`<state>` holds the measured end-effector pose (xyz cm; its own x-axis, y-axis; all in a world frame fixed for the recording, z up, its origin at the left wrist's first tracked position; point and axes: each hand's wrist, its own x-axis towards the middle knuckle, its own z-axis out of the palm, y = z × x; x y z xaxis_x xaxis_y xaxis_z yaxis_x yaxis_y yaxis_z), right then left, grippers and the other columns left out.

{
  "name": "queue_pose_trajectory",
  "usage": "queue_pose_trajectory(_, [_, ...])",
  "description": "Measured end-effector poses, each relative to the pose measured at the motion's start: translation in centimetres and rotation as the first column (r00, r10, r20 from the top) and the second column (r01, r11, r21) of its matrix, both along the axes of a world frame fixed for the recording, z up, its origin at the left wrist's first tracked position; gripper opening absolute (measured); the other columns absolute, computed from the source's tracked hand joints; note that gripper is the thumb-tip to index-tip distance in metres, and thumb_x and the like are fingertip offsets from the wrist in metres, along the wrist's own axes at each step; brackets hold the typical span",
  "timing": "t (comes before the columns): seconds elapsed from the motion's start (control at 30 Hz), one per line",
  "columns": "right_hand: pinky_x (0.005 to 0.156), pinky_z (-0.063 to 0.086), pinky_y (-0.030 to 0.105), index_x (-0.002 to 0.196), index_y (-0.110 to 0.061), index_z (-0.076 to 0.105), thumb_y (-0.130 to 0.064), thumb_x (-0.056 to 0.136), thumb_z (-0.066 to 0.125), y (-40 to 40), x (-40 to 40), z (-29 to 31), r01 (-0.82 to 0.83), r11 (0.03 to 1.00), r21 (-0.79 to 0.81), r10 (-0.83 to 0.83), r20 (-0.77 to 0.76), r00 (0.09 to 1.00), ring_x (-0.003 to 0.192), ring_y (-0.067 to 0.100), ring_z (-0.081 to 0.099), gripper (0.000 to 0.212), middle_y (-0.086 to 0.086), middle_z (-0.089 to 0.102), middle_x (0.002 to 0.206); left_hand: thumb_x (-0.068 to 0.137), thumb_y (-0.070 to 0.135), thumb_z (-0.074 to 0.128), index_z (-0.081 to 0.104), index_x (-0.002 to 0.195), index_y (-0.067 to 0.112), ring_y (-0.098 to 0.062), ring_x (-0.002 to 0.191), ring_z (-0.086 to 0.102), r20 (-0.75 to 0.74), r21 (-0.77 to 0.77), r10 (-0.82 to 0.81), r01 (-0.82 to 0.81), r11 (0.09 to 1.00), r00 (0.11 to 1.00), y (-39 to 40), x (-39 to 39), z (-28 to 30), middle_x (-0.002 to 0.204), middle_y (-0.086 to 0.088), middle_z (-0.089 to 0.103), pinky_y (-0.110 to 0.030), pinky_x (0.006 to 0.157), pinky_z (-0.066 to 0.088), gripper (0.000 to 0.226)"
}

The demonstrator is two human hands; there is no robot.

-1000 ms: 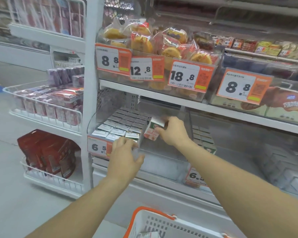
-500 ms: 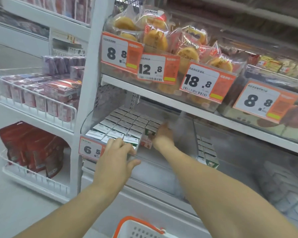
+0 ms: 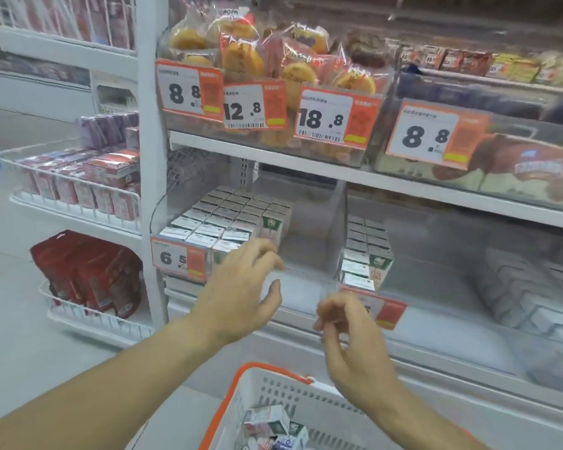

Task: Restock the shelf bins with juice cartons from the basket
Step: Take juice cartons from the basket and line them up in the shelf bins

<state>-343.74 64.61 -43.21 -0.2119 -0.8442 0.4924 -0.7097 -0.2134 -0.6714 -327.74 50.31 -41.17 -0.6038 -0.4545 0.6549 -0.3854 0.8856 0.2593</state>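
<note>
Bagged yellow cakes are stacked on the upper shelf behind orange-and-white price tags; 8.8, 12.8 and 18.8 are shown. Further right, a second 8.8 tag is fixed in front of a brown-and-cream packet. On the left, pink boxes are held in a white wire rack, with purple packs behind them. Below, dark red pouches are stood in a lower wire rack.

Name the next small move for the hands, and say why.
Probably lower the right hand into the basket for another carton. Both hands hold nothing, the left hand rests at the bin front, and that bin shows bare space beside its cartons.
</note>
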Motion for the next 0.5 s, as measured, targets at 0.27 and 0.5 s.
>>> queue_pose_trajectory(0.27, [0.072,0.048,0.027,0.134,-0.019,0.039,-0.015,0.093,0.063,7.0,-3.4,-16.8,0.133,0.723,0.678,-0.232,0.057,0.971,0.083,0.014,0.062,0.048,0.005,0.043,0.131,0.093,0.033,0.053,0.061,0.105,0.021,-0.021,0.096,0.058,0.639,0.323,-0.227,0.011,0.946,0.735,7.2,0.8,-8.7,0.109,0.002,0.054,-0.036,0.082,0.048,0.018])
queue_pose_trajectory(0.5, [0.083,0.047,0.031,0.129,-0.017,0.048,-0.025,0.091,0.068,11.2,-2.4,-23.4,-0.147,0.375,0.915,0.087,0.123,0.989,0.092,0.017,0.053,0.044,0.001,0.055,0.109,0.092,0.032,0.062,0.047,0.136,0.018,-0.021,0.121,0.051,0.734,0.605,-0.305,-0.380,0.699,0.608,14.2,4.3,-22.6,0.131,-0.003,0.049,-0.028,0.099,0.040,0.049])
